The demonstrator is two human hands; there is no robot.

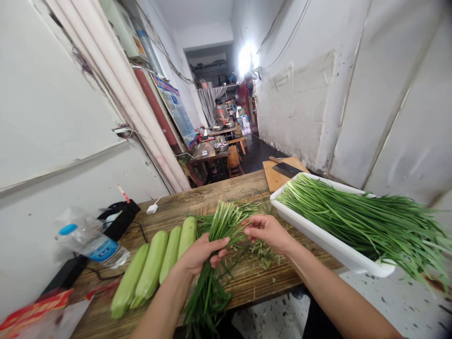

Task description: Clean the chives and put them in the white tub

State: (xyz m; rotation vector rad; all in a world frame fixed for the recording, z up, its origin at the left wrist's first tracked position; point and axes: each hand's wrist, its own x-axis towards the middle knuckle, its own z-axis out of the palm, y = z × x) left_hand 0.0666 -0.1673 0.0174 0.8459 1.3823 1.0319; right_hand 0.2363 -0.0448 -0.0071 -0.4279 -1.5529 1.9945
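A bunch of garlic chives (226, 219) is wrapped in my left hand (205, 252), pale cut ends pointing away from me and dark leaves hanging over the table's near edge. My right hand (270, 230) is at the right side of the pale ends, thumb and fingers pinched together. Whatever sits in that pinch is too small to make out. Beneath it, withered trimmings (263, 254) lie scattered on the wooden table (282, 275). Several pale green zucchini (153, 263) are lined up just left of my left hand.
On the right, a white tray (318, 235) holds a large heap of chives (360, 221). Behind it are a cutting board (273, 179) and a cleaver (286, 169). A water bottle (102, 249) and charger (152, 208) are at left. A person (221, 113) works at a far table.
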